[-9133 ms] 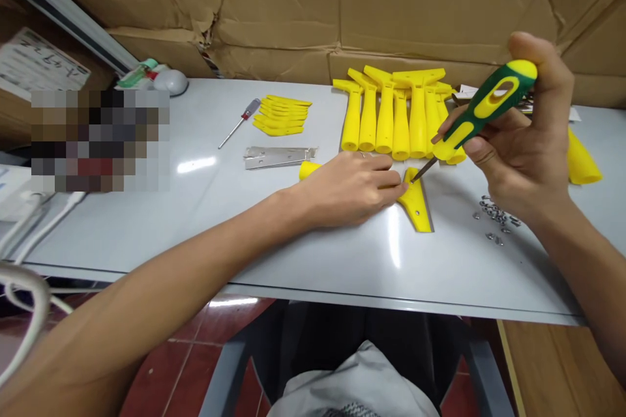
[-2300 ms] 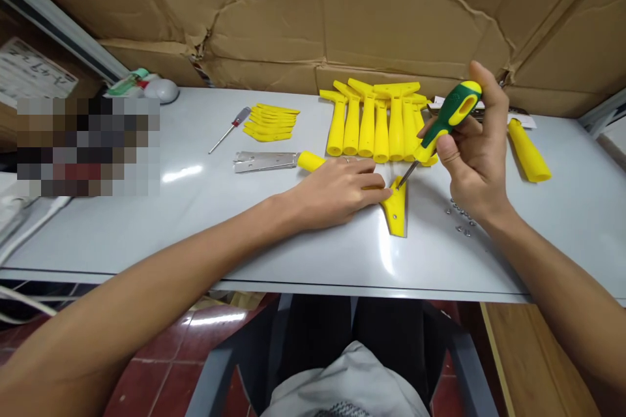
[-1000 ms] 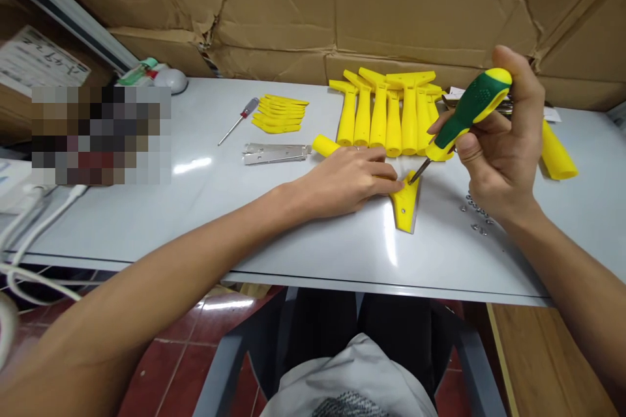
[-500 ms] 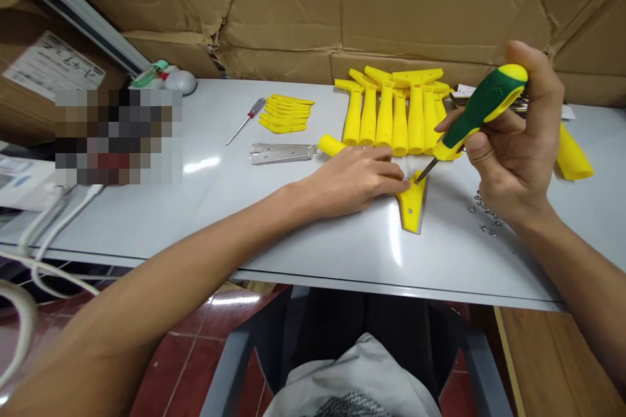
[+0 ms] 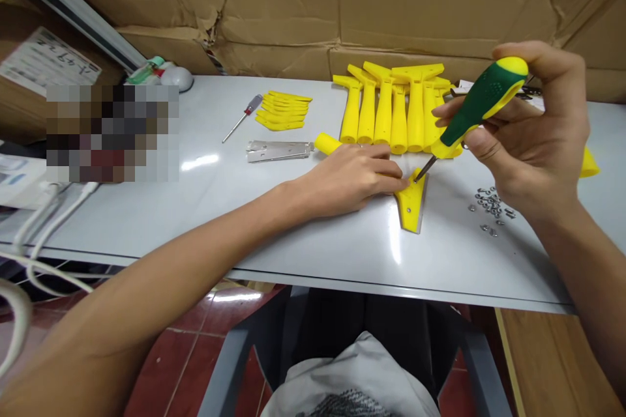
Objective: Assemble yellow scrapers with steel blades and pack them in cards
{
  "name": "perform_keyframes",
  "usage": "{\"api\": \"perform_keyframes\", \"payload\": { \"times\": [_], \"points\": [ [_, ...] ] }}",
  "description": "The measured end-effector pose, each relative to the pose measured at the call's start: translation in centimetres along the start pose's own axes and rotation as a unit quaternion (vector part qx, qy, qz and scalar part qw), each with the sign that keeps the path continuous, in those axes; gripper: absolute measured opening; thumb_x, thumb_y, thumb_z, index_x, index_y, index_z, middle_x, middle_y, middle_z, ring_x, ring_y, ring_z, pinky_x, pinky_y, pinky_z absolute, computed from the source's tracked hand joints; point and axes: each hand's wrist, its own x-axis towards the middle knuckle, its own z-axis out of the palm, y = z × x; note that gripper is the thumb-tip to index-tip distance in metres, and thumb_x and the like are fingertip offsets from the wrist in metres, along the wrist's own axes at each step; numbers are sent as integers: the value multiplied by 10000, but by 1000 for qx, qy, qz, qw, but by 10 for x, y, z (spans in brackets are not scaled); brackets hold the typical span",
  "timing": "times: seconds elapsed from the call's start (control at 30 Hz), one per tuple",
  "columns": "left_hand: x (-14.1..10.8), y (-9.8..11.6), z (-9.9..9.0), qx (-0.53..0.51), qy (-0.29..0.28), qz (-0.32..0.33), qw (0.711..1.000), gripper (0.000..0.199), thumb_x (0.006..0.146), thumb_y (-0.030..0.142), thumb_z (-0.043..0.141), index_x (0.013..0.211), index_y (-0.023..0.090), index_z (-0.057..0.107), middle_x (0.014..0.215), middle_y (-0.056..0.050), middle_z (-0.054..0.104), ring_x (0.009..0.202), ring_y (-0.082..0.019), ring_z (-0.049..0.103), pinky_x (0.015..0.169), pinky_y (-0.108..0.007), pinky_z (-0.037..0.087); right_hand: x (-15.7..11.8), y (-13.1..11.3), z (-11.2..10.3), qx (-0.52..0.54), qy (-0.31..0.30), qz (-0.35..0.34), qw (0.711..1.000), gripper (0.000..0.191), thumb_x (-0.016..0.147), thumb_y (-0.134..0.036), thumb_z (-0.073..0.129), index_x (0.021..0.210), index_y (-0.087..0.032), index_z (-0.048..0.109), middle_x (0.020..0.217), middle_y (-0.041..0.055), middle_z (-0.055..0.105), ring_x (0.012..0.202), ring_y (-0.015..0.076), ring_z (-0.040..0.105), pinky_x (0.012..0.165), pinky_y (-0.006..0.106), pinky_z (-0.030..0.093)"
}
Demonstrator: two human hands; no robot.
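Note:
My left hand (image 5: 359, 176) is closed over a yellow scraper (image 5: 411, 205) lying on the table, hiding the middle of its handle. A metal blade edge shows along the right side of the scraper's head. My right hand (image 5: 542, 124) grips a green and yellow screwdriver (image 5: 482, 107), its index finger curled over the top end. The screwdriver leans to the right, and its tip rests at the upper screw on the scraper head. A second screw sits lower on that head. Loose screws (image 5: 490, 203) lie in a small heap beneath my right hand.
Several yellow scraper handles (image 5: 382, 107) stand in a row at the back against cardboard (image 5: 274, 6). Left of them lie thin yellow plates (image 5: 283, 111), a small screwdriver (image 5: 243, 118) and a metal strip (image 5: 278, 151). White cables (image 5: 53, 221) hang at the left edge.
My right hand has turned and shifted rightward around the screwdriver's handle, uncovering more of the loose screws. The screwdriver tip stays on the same screw, and my left hand keeps its place on the scraper.

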Motion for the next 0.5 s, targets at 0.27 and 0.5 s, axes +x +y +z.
{"api": "perform_keyframes", "payload": {
  "times": [0.27, 0.5],
  "points": [
    [-1, 5, 0, 9, 16, -10, 1000, 363, 1072, 118, 527, 1309, 276, 753, 1205, -35, 805, 1062, -213, 662, 673, -311, 426, 0, -7, 6, -6, 47, 39, 998, 761, 696, -517, 983, 1360, -498, 613, 1333, -12, 501, 814, 134, 700, 716, 344, 721],
    [0, 29, 4, 84, 27, -36, 995, 334, 968, 82, 623, 1259, 180, 753, 1018, -76, 797, 931, -236, 651, 526, -320, 318, -7, -15, 26, -82, 117, 34, 989, 706, 765, -489, 898, 1397, -455, 586, 1130, 16, 539, 787, 168, 587, 483, 279, 538]
  ]
}}
